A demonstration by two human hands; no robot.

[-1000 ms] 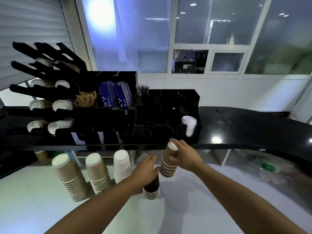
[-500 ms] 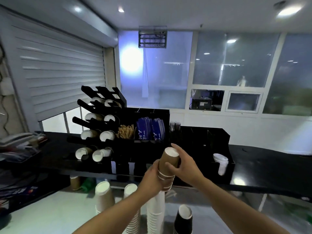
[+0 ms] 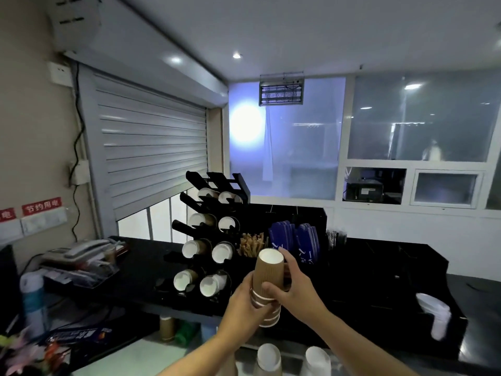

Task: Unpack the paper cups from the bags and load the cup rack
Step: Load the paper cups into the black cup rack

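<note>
Both hands hold one short stack of brown ribbed paper cups (image 3: 268,270), bottoms up, in mid air in front of the counter. My left hand (image 3: 244,305) wraps the lower part of the stack. My right hand (image 3: 291,283) grips its upper part from the right. The black cup rack (image 3: 208,234) stands on the black counter just to the left, its slanted tubes showing several white cup mouths. The top tubes look empty. Below my hands stand a brown cup stack (image 3: 268,358) and a white cup stack (image 3: 315,359).
A black organiser (image 3: 379,270) holds wooden stirrers (image 3: 250,244), blue sleeves (image 3: 295,240) and white lids (image 3: 436,316) at the right. A phone and papers (image 3: 81,256) lie on the counter's left end. A brown cup (image 3: 166,327) sits under the counter. A roller shutter is behind.
The camera has tilted up and left. Both hands have lifted the brown cup stack from the lower white surface to counter height, nearer the rack; my left hand left the dark cup stack and joined it.
</note>
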